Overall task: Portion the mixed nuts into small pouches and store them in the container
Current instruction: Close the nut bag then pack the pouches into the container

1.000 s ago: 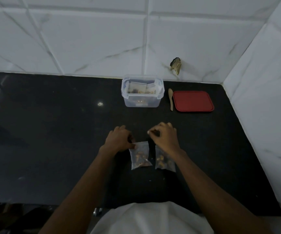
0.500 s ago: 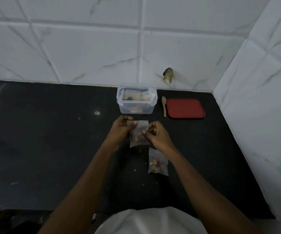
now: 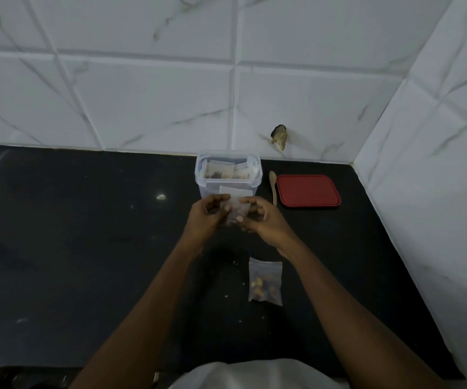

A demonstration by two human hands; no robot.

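Both hands pinch one small clear pouch (image 3: 236,202) between them. The left hand (image 3: 207,217) holds its left edge and the right hand (image 3: 264,220) its right edge, fingers curled. The pouch sits just in front of the clear container (image 3: 228,189), its top overlapping the container's front wall. Dark bits, probably nuts, show in its lower half (the light is dim).

The container stands open at the back of the black desk (image 3: 86,248), with filled pouches (image 3: 221,172) upright inside. A second pouch (image 3: 265,280) of mixed nuts lies flat on the desk nearer the person, apart from both hands. To the right of the container lie a wooden spoon (image 3: 273,186) and, just beside it, a red lid (image 3: 308,190).
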